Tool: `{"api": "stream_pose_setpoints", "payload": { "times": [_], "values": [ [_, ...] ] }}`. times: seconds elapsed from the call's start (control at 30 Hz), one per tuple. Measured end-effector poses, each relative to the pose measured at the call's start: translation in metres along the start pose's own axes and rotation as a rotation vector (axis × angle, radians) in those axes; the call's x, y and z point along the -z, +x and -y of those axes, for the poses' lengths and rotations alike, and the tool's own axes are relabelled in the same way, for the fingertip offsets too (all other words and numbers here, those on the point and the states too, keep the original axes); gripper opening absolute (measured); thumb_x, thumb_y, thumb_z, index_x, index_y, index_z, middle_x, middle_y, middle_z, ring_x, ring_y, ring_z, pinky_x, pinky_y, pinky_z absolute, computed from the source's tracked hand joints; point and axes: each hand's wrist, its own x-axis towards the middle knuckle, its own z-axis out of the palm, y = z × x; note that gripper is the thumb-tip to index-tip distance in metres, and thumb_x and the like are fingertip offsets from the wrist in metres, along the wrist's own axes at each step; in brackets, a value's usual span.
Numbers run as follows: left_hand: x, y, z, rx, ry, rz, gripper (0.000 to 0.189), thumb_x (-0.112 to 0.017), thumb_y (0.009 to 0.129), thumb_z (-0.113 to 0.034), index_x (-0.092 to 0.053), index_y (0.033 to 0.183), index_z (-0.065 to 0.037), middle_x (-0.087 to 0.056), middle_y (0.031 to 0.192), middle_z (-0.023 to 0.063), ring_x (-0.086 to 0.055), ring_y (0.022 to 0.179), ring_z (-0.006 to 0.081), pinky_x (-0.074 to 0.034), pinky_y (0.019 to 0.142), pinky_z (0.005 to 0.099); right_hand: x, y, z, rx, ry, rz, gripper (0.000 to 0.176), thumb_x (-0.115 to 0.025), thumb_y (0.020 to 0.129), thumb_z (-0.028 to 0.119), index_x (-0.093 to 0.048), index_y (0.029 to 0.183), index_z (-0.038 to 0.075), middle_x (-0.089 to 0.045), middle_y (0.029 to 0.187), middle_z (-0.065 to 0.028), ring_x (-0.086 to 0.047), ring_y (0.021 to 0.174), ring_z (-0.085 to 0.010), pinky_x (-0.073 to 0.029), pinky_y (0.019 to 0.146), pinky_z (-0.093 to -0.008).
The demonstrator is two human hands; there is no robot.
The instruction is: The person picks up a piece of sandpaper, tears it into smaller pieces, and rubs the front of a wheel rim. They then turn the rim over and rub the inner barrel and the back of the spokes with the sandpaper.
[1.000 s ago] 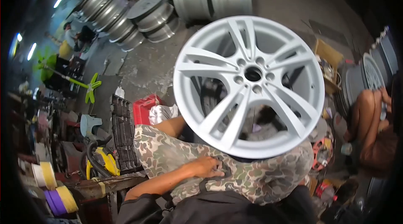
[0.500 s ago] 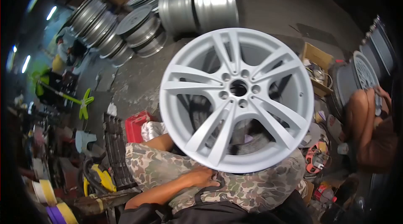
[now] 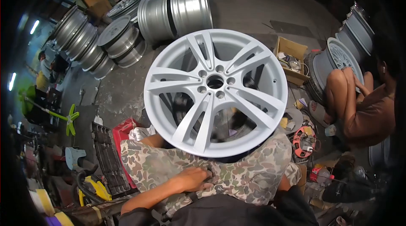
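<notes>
Rim: one, pale, spoked, face up before the seated person's knees, near edge over the trousers; its support is hidden beneath, and the flat lie probably keeps the whole face within reach. Left hand: on the lap, nearer the body than the rim and apart from it, fingers loosely curled, seemingly at rest; whether they pinch cloth cannot be told. Right hand: out of sight, grasp unknown; only its sleeve shows, right of the rim's near edge. Carton: open, right of the rim, small items inside, likely kept handy. Crate: red, left of the rim. Stack: silver rims, beyond the rim to the left, presumably piled to save floor. Co-worker: seated, well right of the rim.
</notes>
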Motion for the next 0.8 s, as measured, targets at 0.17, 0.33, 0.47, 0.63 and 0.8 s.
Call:
{"api": "stream_pose_setpoints", "payload": {
  "times": [0.17, 0.33, 0.47, 0.63, 0.8],
  "values": [
    [0.068, -0.044, -0.029, -0.303, -0.148, 0.079, 0.052, -0.062, 0.098, -0.048, -0.065, 0.124, -0.003, -0.068, 0.117, 0.0213, -0.066, 0.109, 0.0377, -0.052, 0.095, 0.0452, 0.121, 0.054, 0.066, -0.116, 0.255, -0.201, 0.026, -0.072, 0.088, 0.013, -0.074, 0.108, -0.002, -0.075, 0.087, -0.0149, -0.071, 0.076, -0.0174, -0.055, 0.069, -0.0333],
    [0.133, -0.05, -0.032, -0.405, -0.177, -0.375, 0.03, -0.07, 0.096, -0.028, -0.071, 0.112, -0.002, -0.072, 0.098, 0.015, -0.07, 0.09, 0.0292, -0.056, 0.078, 0.0379, 0.208, 0.077, 0.176, 0.155, 0.845, -0.225, 0.026, -0.069, 0.098, 0.015, -0.071, 0.117, -0.002, -0.07, 0.091, -0.0046, -0.063, 0.068, -0.0085, -0.052, 0.059, -0.0221],
    [0.175, -0.033, -0.018, -0.496, -0.38, -0.636, 0.026, -0.071, 0.095, -0.019, -0.072, 0.114, -0.002, -0.073, 0.1, 0.0093, -0.068, 0.082, 0.017, -0.054, 0.075, 0.0318, 0.217, 0.059, 0.275, 0.271, 0.826, -0.088, 0.022, -0.067, 0.095, 0.004, -0.072, 0.115, -0.002, -0.069, 0.09, -0.0037, -0.064, 0.072, -0.0088, -0.052, 0.063, -0.0229],
    [0.207, -0.024, -0.006, -0.563, -0.381, -0.963, 0.047, -0.081, 0.087, -0.025, -0.067, 0.128, -0.005, -0.069, 0.117, 0.0087, -0.067, 0.108, 0.0184, -0.053, 0.09, 0.031, 0.197, 0.054, 0.344, 1.054, 0.467, -0.076, 0.041, -0.065, 0.071, -0.017, -0.078, 0.103, 0.004, -0.071, 0.096, -0.0109, -0.069, 0.086, -0.0207, -0.054, 0.076, -0.0288],
    [0.201, -0.009, 0.011, -0.776, -0.064, -1.122, 0.048, -0.085, 0.08, -0.021, -0.069, 0.122, -0.001, -0.07, 0.117, 0.0156, -0.07, 0.104, 0.029, -0.056, 0.091, 0.0368, 0.173, 0.058, 0.371, 1.085, 0.445, 0.076, 0.047, -0.063, 0.068, -0.02, -0.079, 0.104, 0.005, -0.07, 0.092, -0.011, -0.068, 0.085, -0.0202, -0.053, 0.076, -0.028]
  ]
}}
